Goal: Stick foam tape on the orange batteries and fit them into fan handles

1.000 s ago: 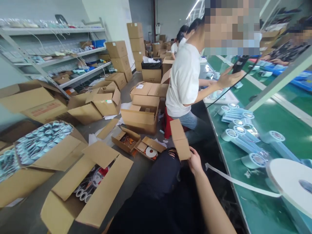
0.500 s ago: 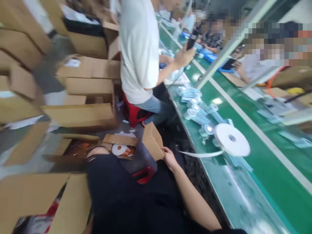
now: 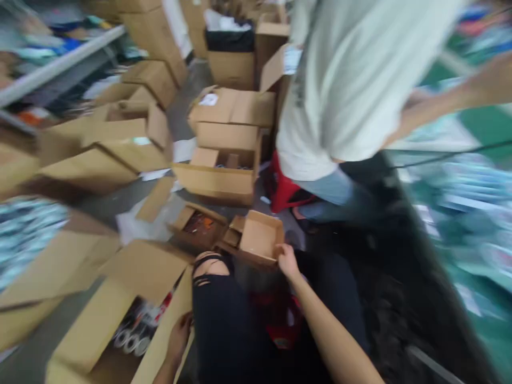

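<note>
Pinched at its near right edge by my right hand (image 3: 288, 262), a small open cardboard box (image 3: 260, 234) shows its bare inside. The box hangs beyond my knees, over or against a low carton on the floor; contact cannot be made out. My left hand (image 3: 178, 338) is beside my left knee, at the flap of a large open carton (image 3: 94, 312). Its fingers are partly hidden and blurred, so a grip on the flap cannot be told. Inside that carton are several white-ended rolls (image 3: 131, 341).
A person in a white shirt (image 3: 344, 90) sits on a red stool (image 3: 286, 186) ahead. Open cartons (image 3: 220, 181) crowd the floor. The green worktable (image 3: 480, 314) at right bears blurred pale-blue items. A shelf (image 3: 60, 66) stands far left.
The view has swung left and down. My right hand has brought the small box low over the floor cartons, its open side now showing. My left hand has come into view.
</note>
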`<state>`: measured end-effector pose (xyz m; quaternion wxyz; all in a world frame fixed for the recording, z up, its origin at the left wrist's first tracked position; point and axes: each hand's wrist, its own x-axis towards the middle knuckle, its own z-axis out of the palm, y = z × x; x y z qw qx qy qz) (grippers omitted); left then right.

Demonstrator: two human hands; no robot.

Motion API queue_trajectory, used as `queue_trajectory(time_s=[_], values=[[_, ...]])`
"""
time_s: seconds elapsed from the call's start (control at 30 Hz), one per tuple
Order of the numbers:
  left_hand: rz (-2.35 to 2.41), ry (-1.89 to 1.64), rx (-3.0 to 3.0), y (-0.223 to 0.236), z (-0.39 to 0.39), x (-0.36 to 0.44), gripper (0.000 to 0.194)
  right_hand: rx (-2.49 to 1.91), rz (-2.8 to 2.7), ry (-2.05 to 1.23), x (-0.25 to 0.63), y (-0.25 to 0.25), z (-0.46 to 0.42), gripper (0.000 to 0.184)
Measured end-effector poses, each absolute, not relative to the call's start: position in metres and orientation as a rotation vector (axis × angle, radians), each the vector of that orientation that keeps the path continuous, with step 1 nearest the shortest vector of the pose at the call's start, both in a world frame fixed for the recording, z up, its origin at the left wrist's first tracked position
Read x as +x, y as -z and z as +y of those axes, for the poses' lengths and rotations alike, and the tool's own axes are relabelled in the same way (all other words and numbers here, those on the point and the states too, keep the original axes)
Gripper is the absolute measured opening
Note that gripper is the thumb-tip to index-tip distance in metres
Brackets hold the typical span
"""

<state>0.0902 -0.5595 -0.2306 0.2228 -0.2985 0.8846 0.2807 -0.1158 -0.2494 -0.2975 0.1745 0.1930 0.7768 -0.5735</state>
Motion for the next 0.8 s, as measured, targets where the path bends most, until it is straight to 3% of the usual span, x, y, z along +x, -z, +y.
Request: queue_trajectory(time_s=[0.2,0.3,0.47,0.63,0.8], values=[[2.355,-0.978,-1.363,0.302,-0.653,-0.019,0.037,0.558,2.352,1.334,-0.145,0.413,-0.318,0.036],[2.304,-1.150,-1.263,0.355,-0.674,-0.114,0.032,0.579,2.473,1.179,-0.144,0.435,-0.338,0.019],[2.163,-1.303,-1.339,0.476,-0.696,-0.243,0.038,0.117,2.504,1.076,-0.193,0.456,-0.406,0.030],[2.073,-1.204,-1.844,0.568,-0.753,-0.245,0.042,-0.489,2.108,0.911,-0.261,0.508,-0.533,0.030],[2.133,-0.954,-2.329,0.596,-0.826,-0.215,0.040,-0.614,1.945,0.598,-0.286,0.591,-0.650,0.037]])
